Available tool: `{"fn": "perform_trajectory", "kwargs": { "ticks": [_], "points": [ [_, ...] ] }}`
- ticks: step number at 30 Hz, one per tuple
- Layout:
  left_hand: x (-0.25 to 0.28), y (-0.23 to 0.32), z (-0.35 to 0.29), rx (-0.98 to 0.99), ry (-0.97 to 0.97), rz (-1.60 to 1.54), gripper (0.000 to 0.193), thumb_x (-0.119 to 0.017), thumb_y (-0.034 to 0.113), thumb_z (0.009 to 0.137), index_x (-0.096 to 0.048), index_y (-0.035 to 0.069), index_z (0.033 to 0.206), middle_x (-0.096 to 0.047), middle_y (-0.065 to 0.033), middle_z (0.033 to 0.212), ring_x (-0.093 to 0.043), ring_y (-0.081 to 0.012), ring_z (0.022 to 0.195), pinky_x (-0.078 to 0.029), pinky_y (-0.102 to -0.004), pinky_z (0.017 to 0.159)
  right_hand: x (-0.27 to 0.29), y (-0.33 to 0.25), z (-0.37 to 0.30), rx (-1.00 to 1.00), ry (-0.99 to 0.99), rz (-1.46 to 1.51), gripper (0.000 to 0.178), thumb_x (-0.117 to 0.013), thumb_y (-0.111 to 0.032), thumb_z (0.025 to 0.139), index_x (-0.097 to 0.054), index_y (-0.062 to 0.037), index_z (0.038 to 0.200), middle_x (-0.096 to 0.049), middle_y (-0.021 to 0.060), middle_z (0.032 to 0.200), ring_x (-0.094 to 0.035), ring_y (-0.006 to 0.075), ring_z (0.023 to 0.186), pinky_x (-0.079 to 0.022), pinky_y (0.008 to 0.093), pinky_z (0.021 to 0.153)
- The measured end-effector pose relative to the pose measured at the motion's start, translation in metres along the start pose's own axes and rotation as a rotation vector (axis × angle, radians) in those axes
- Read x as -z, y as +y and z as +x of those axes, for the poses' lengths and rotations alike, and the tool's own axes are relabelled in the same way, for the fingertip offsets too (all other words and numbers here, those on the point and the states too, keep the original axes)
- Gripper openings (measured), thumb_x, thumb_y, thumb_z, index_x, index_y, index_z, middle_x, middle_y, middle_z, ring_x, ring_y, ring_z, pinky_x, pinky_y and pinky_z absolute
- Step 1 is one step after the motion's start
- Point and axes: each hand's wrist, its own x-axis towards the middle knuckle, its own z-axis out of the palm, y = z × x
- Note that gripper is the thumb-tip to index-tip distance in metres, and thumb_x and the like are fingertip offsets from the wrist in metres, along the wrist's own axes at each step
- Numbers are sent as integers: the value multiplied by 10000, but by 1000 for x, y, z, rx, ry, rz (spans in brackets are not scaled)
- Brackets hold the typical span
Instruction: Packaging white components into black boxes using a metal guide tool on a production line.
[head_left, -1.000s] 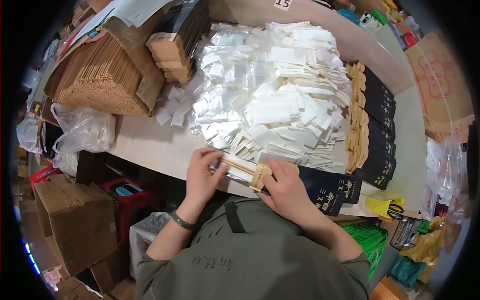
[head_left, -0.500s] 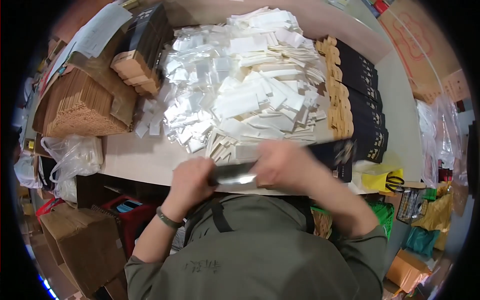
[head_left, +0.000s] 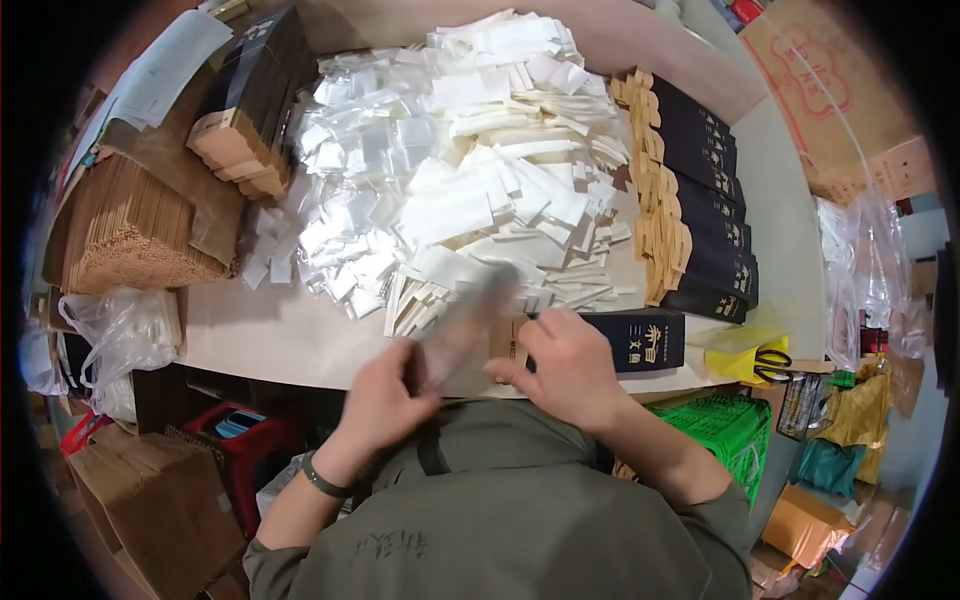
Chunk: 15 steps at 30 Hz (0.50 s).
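My left hand [head_left: 388, 396] is closed round the near end of a long, narrow greyish strip [head_left: 470, 318], which slants up and away over the heap and is too smeared by motion to make out. Beside it, my right hand [head_left: 575, 368] lies over a flat black packet with a light brown end [head_left: 642, 338] at the table's front edge. Its thumb points left, apart from the curled fingers. In front of both hands spreads a big heap of white paper packets [head_left: 450, 205], with clear plastic sachets [head_left: 350, 225] on its left side.
More black packets with brown tops [head_left: 705, 235] lie in a column at the right. At the left stand a carton of brown card [head_left: 145, 225] and a black stack [head_left: 250, 100]. Scissors [head_left: 775, 366] rest on a yellow thing at the right edge; a green basket [head_left: 725, 440] stands below.
My hands have parted from the dark, shiny strip they both worked on. My left hand now tilts a strip up and away, and my right hand has turned over the black packet. The view has shifted slightly.
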Motion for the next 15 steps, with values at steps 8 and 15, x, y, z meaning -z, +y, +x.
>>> {"fn": "perform_trajectory", "kwargs": {
  "ticks": [8, 15],
  "points": [
    [-7, -54, -10, -293, 272, 345, 611, -822, 159, 686, -585, 65, 1241, -650, -138, 952, -647, -345, 883, -526, -399, 771, -29, -4, 5, -332, -46, 141, 235, -607, -224, 868, -634, -29, 738, -647, 170, 671, -655, 388, 654, -519, 491, 615],
    [17, -33, 12, -555, 65, 458, 713, -831, 224, 694, -543, 59, 1325, -639, -160, 1095, -619, -350, 1013, -514, -423, 851, -39, -45, 26, -96, -20, 331, 187, -617, -232, 826, -649, -53, 783, -657, 176, 720, -657, 392, 689, -529, 484, 643]
  ]
}}
